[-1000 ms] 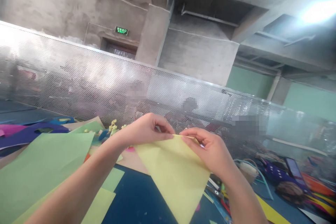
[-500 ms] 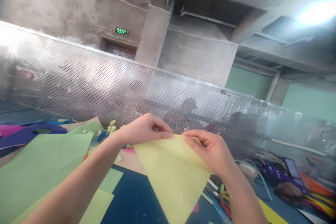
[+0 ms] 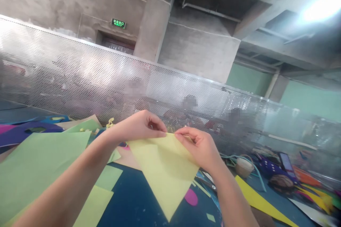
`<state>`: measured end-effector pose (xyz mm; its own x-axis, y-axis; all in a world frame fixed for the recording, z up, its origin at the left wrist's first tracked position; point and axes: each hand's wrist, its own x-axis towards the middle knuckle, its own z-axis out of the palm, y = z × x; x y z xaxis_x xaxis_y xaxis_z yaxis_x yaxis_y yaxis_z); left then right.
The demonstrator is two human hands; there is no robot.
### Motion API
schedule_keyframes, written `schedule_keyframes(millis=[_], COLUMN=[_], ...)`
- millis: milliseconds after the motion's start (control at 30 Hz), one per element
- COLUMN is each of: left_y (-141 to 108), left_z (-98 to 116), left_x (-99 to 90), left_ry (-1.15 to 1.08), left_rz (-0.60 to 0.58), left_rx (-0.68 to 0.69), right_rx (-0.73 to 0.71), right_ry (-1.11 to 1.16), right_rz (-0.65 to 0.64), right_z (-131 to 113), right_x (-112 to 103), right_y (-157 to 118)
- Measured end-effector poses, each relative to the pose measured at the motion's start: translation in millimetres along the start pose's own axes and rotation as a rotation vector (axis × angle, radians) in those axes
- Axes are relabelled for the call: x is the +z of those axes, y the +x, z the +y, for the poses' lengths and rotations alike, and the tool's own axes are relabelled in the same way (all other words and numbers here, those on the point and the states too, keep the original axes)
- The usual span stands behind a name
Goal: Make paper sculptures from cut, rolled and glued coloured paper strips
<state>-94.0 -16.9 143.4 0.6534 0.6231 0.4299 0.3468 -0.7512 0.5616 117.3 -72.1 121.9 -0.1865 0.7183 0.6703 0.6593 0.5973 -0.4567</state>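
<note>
As a pale yellow sheet [image 3: 165, 173] is held out over a blue worktop [image 3: 128, 202], its far edge is pinched between thumb and fingers by the left hand [image 3: 141, 125] and the right hand [image 3: 199, 145], which are set near each other. One corner is pointed toward the near side. The sheet is judged light, thin and pliable, easily creased and not especially slippery; it is best taken with the fingertips along that far edge, with no hard pull. A green sheet [image 3: 48, 163] is seen at the left, a magenta disc [image 3: 191, 197] is seen near that corner, and what appear to be scissors [image 3: 209, 184] are partly hidden by the right forearm [image 3: 231, 195].
</note>
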Motion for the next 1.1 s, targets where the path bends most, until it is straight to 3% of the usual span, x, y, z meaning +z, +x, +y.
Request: schedule_keyframes(millis=[133,300,600,800,1100], left_y=[-4,-6,-6,-7,-8], left_z=[-3,-4,-1,4,6], left_x=[-9.7,-15.8,-10.0,-8.2,-7.0], left_ry=[0.033,0.048,0.014,-0.009,-0.069], left_rz=[-0.091,-0.145,-0.051,-0.011,-0.074], left_rx=[-0.085,-0.086,-0.008,-0.011,-0.073], right_rx=[-0.046,-0.041,-0.021,0.028,0.027], right_ry=[0.029,0.088,0.153,0.075,0.041], right_rz=[0.004,-0.006,0.028,0.017,0.023], right_z=[5,8,4,3,1], right_x=[15,25,15,9,2], right_y=[2,3,2,3,-1])
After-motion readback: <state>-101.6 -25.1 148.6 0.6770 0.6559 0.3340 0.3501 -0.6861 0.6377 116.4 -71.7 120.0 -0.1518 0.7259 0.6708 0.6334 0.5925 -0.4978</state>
